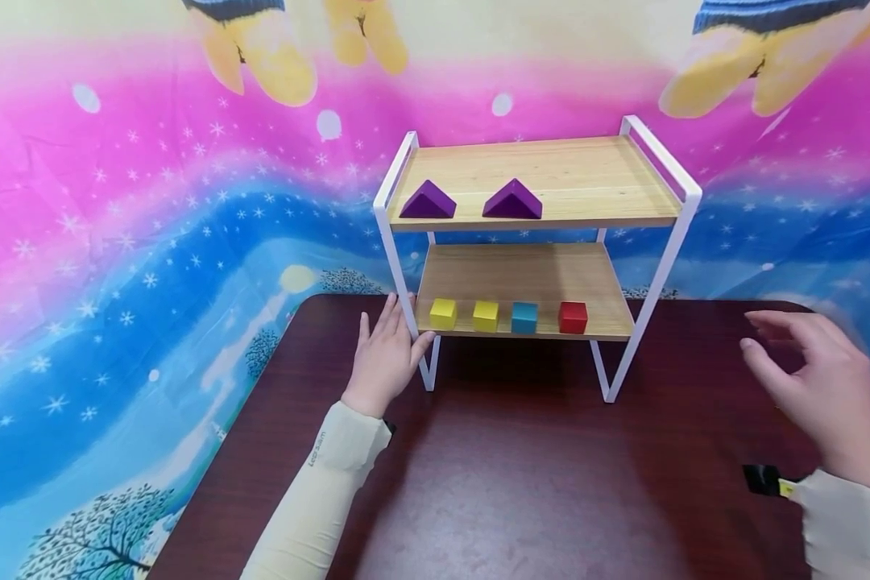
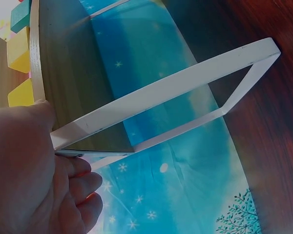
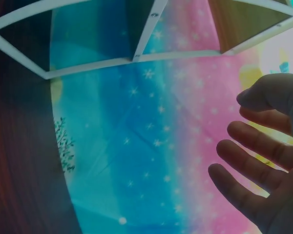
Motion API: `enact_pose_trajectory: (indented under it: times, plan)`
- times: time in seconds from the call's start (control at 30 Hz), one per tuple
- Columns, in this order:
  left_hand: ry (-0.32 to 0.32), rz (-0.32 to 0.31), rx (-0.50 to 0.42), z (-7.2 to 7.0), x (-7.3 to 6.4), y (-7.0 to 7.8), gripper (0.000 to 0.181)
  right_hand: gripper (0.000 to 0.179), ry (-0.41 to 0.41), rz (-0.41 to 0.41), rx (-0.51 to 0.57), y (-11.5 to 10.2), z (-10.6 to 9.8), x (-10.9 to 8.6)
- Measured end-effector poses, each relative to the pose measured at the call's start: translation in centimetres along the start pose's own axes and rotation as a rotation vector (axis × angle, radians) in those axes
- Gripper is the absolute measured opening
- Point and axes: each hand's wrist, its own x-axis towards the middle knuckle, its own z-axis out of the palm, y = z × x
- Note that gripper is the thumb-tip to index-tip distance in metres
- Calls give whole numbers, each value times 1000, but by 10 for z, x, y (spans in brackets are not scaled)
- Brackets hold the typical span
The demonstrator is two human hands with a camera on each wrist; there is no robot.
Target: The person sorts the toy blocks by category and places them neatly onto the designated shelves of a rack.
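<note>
A two-tier shelf (image 1: 544,278) with wooden boards and a white frame stands on the table. My left hand (image 1: 386,354) holds its left front leg at the lower board, the thumb at the board's front corner and the fingers along the outer side. In the left wrist view the left hand (image 2: 34,170) grips that same corner. My right hand (image 1: 826,379) hovers right of the shelf, touching nothing; in the right wrist view its fingers (image 3: 254,168) are spread and slightly bent. Two purple triangular blocks (image 1: 428,201) sit on the upper board.
Along the lower board's front edge stand two yellow cubes (image 1: 443,314), a blue cube (image 1: 524,317) and a red cube (image 1: 573,317). The dark reddish table (image 1: 522,483) reaches back to a colourful printed cloth (image 1: 152,242) hanging behind.
</note>
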Motion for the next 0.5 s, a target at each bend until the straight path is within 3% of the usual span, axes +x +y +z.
enact_pose_trajectory:
  times: [0.5]
  plan:
    - [-5,-9,-1,2,1,-2,73,42,-192,123,-87,45,6,-4]
